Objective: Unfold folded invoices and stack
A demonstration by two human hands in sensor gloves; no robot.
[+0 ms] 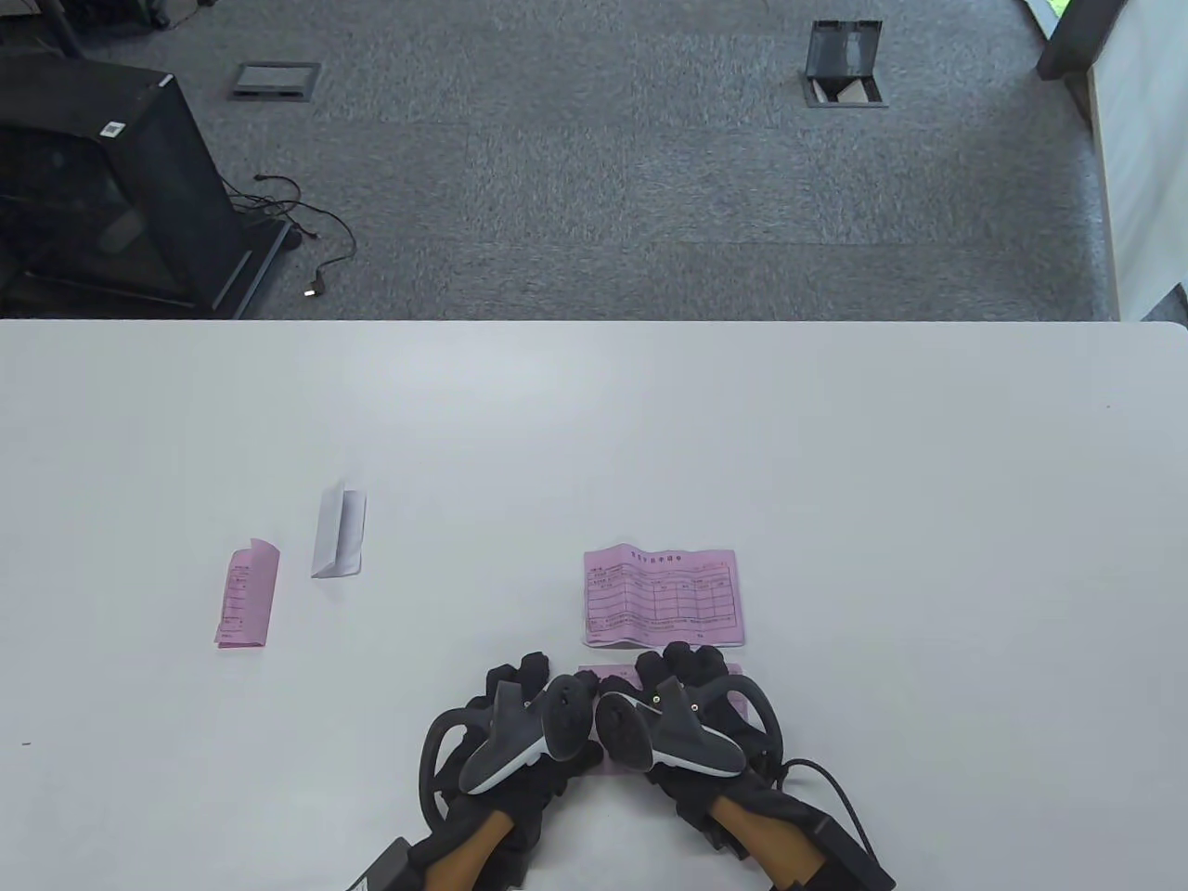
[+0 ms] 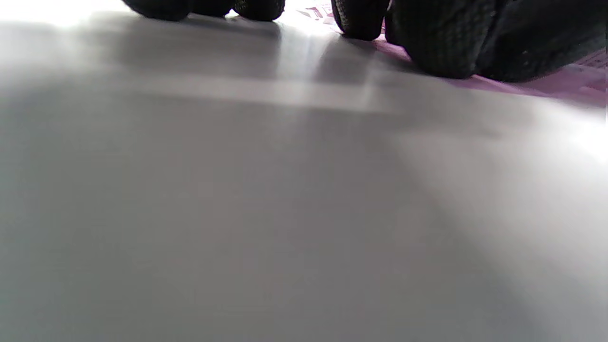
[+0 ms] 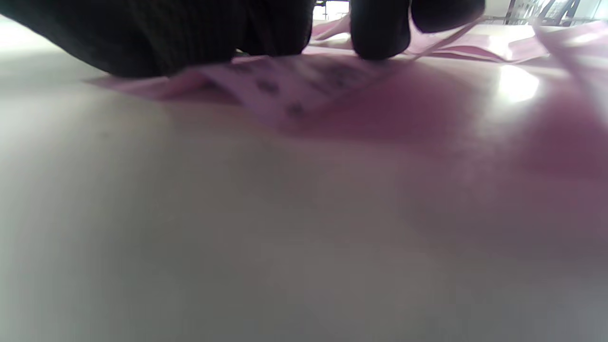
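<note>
A partly folded pink invoice (image 1: 735,670) lies near the table's front edge, mostly hidden under my hands. My right hand (image 1: 687,691) presses its fingertips (image 3: 380,38) on it, and a printed flap (image 3: 285,88) is raised off the table. My left hand (image 1: 534,696) is beside it on the left. Its thumb-side fingers (image 2: 446,42) touch the pink paper (image 2: 546,85), and its other fingers (image 2: 209,7) rest on the bare table. An unfolded pink invoice (image 1: 664,596) lies flat just beyond my hands. A folded pink invoice (image 1: 248,594) and a folded white invoice (image 1: 339,531) lie at the left.
The white table (image 1: 835,445) ends at a far edge, with grey carpet beyond it. A black cabinet (image 1: 111,186) and cables stand on the floor at the far left. A cable runs from my right wrist (image 1: 835,789).
</note>
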